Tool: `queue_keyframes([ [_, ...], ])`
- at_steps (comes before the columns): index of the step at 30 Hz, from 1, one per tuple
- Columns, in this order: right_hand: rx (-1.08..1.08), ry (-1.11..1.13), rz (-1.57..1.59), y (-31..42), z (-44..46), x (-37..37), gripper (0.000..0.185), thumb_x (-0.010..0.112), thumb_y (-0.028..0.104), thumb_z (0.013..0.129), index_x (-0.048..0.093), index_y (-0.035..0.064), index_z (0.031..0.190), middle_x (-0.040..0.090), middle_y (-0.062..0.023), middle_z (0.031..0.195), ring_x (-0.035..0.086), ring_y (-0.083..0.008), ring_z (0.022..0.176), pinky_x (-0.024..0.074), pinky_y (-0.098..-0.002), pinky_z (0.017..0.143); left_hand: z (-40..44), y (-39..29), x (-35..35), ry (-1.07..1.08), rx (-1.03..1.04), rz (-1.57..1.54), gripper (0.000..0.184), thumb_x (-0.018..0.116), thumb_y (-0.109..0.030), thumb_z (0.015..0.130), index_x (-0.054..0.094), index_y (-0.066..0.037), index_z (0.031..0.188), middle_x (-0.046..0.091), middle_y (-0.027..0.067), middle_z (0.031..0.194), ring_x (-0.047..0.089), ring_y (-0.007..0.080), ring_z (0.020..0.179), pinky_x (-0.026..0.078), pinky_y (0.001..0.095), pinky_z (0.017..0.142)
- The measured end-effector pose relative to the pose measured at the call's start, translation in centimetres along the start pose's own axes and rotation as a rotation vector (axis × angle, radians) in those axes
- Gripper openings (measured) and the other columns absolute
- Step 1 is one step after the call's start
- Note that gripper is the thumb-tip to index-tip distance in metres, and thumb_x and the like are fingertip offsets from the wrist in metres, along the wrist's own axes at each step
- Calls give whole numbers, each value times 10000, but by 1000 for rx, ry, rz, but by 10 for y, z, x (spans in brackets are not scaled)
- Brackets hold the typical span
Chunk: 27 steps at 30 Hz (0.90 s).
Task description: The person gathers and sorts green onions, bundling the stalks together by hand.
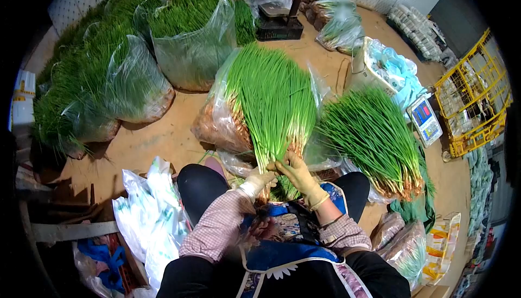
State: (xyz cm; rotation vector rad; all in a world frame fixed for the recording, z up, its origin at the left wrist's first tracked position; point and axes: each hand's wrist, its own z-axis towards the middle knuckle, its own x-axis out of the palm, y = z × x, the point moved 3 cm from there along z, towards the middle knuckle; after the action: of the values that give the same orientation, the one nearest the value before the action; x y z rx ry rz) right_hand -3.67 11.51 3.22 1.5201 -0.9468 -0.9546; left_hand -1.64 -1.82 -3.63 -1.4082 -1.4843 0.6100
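My left hand [258, 182], in a pale glove, is closed round the lower stems of a bunch of scallions [267, 159] above my lap. Right beside it, my gloved right hand [302, 177] has its fingers pressed together on the green stalks at the same bunch. Exactly what its fingertips pinch is partly hidden. Just beyond both hands a large pile of scallions [271, 92] lies on a clear plastic bag [221, 116], leaves pointing away from me and reddish roots showing at the sides. Some loose green bits [285, 189] lie under my hands.
A second scallion heap [374, 143] lies at right, near a digital scale [425, 120] and a white crate [355, 78] of blue bags. Tall bagged greens [190, 54] stand at far left. White plastic bags [149, 211] sit by my left knee. A yellow cage [472, 97] stands far right.
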Motion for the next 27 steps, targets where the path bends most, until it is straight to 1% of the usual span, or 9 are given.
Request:
queue_keyframes([
  [4, 241, 137, 323, 31, -30, 11, 214, 565, 203, 874, 506, 3, 918, 609, -77, 855, 574, -139, 797, 458, -244, 648, -4, -2, -2, 54, -78, -242, 309, 678, -178, 784, 580, -12, 1025, 615, 71, 924, 585, 149, 806, 482, 269, 701],
  [6, 245, 188, 311, 35, -37, 5, 208, 556, 208, 877, 515, 8, 919, 620, -100, 839, 603, -155, 746, 478, -238, 622, 14, 11, -13, -32, 88, 70, 304, 673, -192, 788, 586, -22, 1024, 617, 59, 928, 583, 162, 826, 469, 281, 733],
  [9, 335, 378, 408, 36, -54, -11, 188, 558, 162, 870, 518, -14, 922, 635, -140, 800, 621, -186, 715, 494, -250, 649, -1, -15, -5, -85, -105, 178, 316, 649, -182, 786, 577, 9, 1027, 620, 91, 938, 584, 169, 844, 469, 286, 742],
  [10, 397, 351, 350, 26, -56, -20, 174, 576, 157, 849, 541, -1, 914, 648, -121, 830, 629, -195, 745, 494, -277, 648, -2, -15, -6, -146, -143, 289, 326, 639, -186, 785, 572, 20, 1028, 620, 106, 949, 583, 166, 858, 469, 283, 748],
  [12, 281, 390, -563, 3, -47, -37, 152, 600, 138, 815, 567, 17, 900, 652, -101, 832, 626, -208, 788, 485, -314, 676, 10, 8, -14, -189, -32, 387, 388, 628, -238, 777, 558, 32, 1045, 624, 160, 967, 599, 234, 886, 470, 315, 784],
  [15, 324, 430, -1089, 17, -41, -28, 141, 601, 138, 802, 599, 42, 905, 632, -106, 789, 610, -232, 783, 469, -342, 707, -6, -20, -7, -252, 34, 751, 509, 605, -371, 766, 532, -4, 1112, 612, 218, 997, 578, 376, 936, 449, 383, 846],
  [18, -91, -9, -613, 33, -15, -9, 283, 611, 203, 799, 570, 45, 1030, 600, -156, 890, 591, -286, 821, 466, -353, 735, -11, -23, -6, -244, 5, 733, 523, 603, -387, 764, 527, -20, 1129, 612, 207, 1008, 579, 356, 949, 445, 381, 844],
  [21, -348, -180, -687, 51, 14, 7, 425, 614, 255, 790, 500, 59, 1150, 557, -177, 1014, 574, -323, 859, 470, -372, 743, -12, -25, -5, -246, 7, 781, 520, 606, -387, 763, 525, -33, 1135, 614, 206, 999, 581, 350, 947, 446, 387, 834],
  [27, -183, -74, -983, 38, 23, 23, 371, 599, 271, 797, 508, 78, 1100, 546, -168, 930, 569, -323, 834, 471, -391, 711, -7, -18, -8, -288, 27, 773, 420, 557, -301, 763, 539, -80, 1119, 600, 248, 945, 569, 401, 910, 449, 448, 795],
])
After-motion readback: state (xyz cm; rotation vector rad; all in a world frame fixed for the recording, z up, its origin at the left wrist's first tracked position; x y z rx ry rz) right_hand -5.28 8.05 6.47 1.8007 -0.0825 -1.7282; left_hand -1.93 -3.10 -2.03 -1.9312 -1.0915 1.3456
